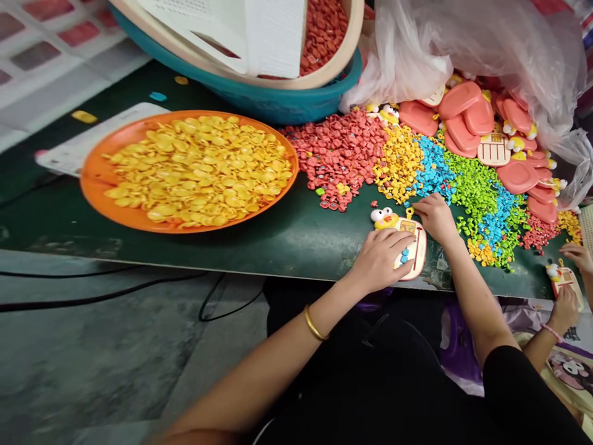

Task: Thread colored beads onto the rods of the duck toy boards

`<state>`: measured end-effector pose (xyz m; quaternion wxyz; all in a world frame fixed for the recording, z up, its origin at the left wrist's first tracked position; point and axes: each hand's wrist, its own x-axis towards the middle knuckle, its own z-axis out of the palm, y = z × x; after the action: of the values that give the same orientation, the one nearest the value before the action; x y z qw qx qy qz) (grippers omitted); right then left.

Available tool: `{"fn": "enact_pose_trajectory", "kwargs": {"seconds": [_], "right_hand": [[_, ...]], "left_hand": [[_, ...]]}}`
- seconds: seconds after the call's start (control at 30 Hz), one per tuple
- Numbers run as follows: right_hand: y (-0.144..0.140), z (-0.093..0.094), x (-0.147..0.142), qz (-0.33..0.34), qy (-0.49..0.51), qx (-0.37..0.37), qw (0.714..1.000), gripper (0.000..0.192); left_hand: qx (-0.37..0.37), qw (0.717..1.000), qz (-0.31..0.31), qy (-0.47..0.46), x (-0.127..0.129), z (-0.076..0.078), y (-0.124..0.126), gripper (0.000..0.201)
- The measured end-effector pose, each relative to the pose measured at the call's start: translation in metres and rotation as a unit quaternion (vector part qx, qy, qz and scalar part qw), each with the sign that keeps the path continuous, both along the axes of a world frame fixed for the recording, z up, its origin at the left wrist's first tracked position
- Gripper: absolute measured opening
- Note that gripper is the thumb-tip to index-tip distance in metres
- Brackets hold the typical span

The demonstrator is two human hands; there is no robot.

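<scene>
A cream plastic toy board [420, 247] with a red rim lies near the table's front edge. Its top carries a duck-like head [384, 217] with bulging white eyes. My left hand [380, 258] rests across the board and grips it, the fingers reaching over its face and hiding much of it. Small blue pieces [404, 254] show between those fingers. At the board's upper right, my right hand [435, 217] has its fingers pinched together beside a yellow ring piece [409, 212]. What the fingertips hold, if anything, is hidden.
Heaps of small red [343, 148], yellow [401, 161], blue [433, 167] and green pieces [472, 185] lie behind my hands. An orange tray [95, 198] of yellow pieces sits left, near a teal basin [287, 105]. Another person's hand [564, 309] works on a similar toy at right.
</scene>
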<state>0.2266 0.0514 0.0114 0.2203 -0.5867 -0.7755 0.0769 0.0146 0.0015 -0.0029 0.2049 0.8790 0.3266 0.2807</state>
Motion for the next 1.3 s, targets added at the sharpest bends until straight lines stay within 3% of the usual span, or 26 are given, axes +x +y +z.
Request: {"fn": "enact_pose_trajectory", "kwargs": {"seconds": [0.17, 0.37, 0.47, 0.53, 0.6, 0.67, 0.7, 0.8, 0.87, 0.93, 1.03, 1.13, 1.2, 1.3], "right_hand": [[-0.047, 0.003, -0.002, -0.048, 0.024, 0.054, 0.997, 0.025], [-0.077, 0.017, -0.015, 0.012, -0.014, -0.02, 1.0, 0.026], [-0.085, 0.017, -0.011, 0.018, 0.028, -0.032, 0.999, 0.026], [-0.091, 0.009, 0.002, -0.068, 0.065, 0.014, 0.996, 0.026], [-0.093, -0.002, 0.019, -0.208, 0.072, 0.076, 0.972, 0.028], [-0.093, -0.011, 0.033, -0.306, 0.065, 0.097, 0.945, 0.03], [-0.091, -0.014, 0.036, -0.322, 0.071, 0.086, 0.94, 0.03], [-0.084, -0.015, 0.026, -0.295, 0.169, 0.04, 0.94, 0.028], [-0.078, -0.013, 0.007, -0.243, 0.254, 0.009, 0.936, 0.027], [-0.075, -0.011, -0.014, -0.189, 0.273, -0.004, 0.943, 0.025], [-0.076, -0.009, -0.032, -0.158, 0.206, 0.014, 0.966, 0.022], [-0.078, -0.009, -0.024, -0.127, 0.183, 0.001, 0.975, 0.022], [-0.07, -0.008, -0.006, -0.158, 0.175, 0.015, 0.972, 0.023], [-0.045, -0.007, 0.023, -0.274, 0.126, 0.057, 0.952, 0.025]], "left_hand": [[-0.009, 0.999, 0.014, -0.027, 0.0, -0.003, -0.002, 0.04], [-0.038, 0.999, 0.015, 0.006, -0.001, 0.002, 0.0, 0.041], [-0.063, 0.997, 0.027, 0.038, -0.001, 0.008, 0.001, 0.049], [-0.061, 0.996, 0.033, 0.051, 0.001, 0.012, 0.002, 0.063], [-0.043, 0.997, 0.032, 0.062, 0.005, 0.015, 0.003, 0.079], [-0.023, 0.997, 0.018, 0.077, 0.01, 0.017, 0.004, 0.077], [-0.014, 0.996, 0.008, 0.084, 0.011, 0.017, 0.004, 0.071], [0.01, 0.996, -0.025, 0.081, 0.012, 0.012, 0.003, 0.049], [0.02, 0.997, -0.043, 0.069, 0.01, 0.008, 0.002, 0.039], [0.015, 0.998, -0.042, 0.055, 0.008, 0.005, 0.001, 0.039], [-0.021, 0.999, 0.009, 0.038, 0.009, 0.006, 0.002, 0.066], [-0.041, 0.997, 0.038, 0.046, 0.012, 0.009, 0.004, 0.097], [-0.029, 0.997, 0.021, 0.063, 0.013, 0.01, 0.005, 0.095], [-0.006, 0.997, -0.01, 0.078, 0.013, 0.008, 0.007, 0.071]]}}
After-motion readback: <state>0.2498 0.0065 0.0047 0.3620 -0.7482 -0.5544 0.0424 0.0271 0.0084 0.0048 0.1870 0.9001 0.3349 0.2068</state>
